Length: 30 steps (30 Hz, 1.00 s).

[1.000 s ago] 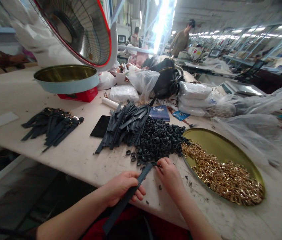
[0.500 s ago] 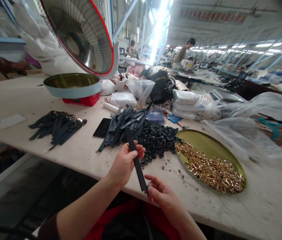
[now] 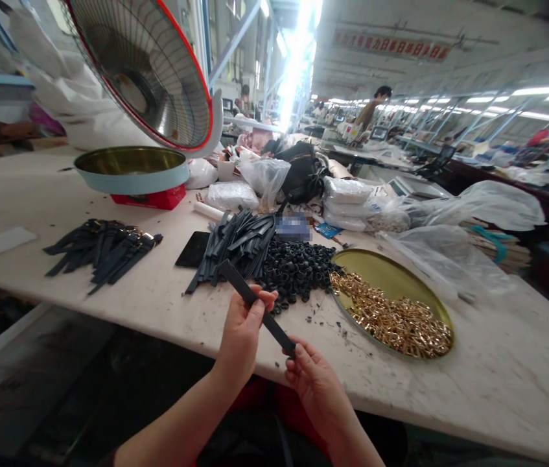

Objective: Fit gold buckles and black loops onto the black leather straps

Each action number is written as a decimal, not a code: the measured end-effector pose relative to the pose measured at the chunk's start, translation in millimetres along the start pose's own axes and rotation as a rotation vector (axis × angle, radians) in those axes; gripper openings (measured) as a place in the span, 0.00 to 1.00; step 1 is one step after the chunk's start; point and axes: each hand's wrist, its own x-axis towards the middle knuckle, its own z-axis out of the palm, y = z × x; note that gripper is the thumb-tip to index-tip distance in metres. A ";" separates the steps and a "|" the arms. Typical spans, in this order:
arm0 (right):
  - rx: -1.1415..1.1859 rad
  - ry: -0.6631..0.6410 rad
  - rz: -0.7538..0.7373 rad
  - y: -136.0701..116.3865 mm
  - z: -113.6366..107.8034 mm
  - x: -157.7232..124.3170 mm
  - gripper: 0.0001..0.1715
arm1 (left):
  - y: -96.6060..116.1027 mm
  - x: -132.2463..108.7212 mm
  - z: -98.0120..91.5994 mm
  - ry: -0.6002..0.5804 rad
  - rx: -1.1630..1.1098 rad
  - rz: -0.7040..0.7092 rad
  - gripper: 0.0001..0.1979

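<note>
The clothing is red and black (forearms bare).

"What finish do we see on the strip?"
"Matt and smooth; leather or coated cloth, we can't tell which."
"And the clips?"
"We see glossy, gold-toned metal there, and a softer metallic sheen on the tray."
"The bag?"
"Thin, crinkled, see-through plastic."
"The table?"
"Smooth, we'd say, but dull and scuffed."
"The fan's grille?"
"Shiny metal wire."
</note>
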 end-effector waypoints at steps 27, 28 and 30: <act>-0.444 0.162 -0.425 -3.0 -32.7 42.3 0.17 | -26.2 8.0 -14.7 -0.445 0.742 -0.258 0.06; -0.489 0.144 -0.427 -2.7 -34.3 43.2 0.17 | -23.9 11.3 -15.6 -0.481 0.772 -0.265 0.06; -0.585 0.110 -0.428 -2.2 -35.9 44.4 0.15 | -19.9 17.3 -17.1 -0.559 0.808 -0.257 0.06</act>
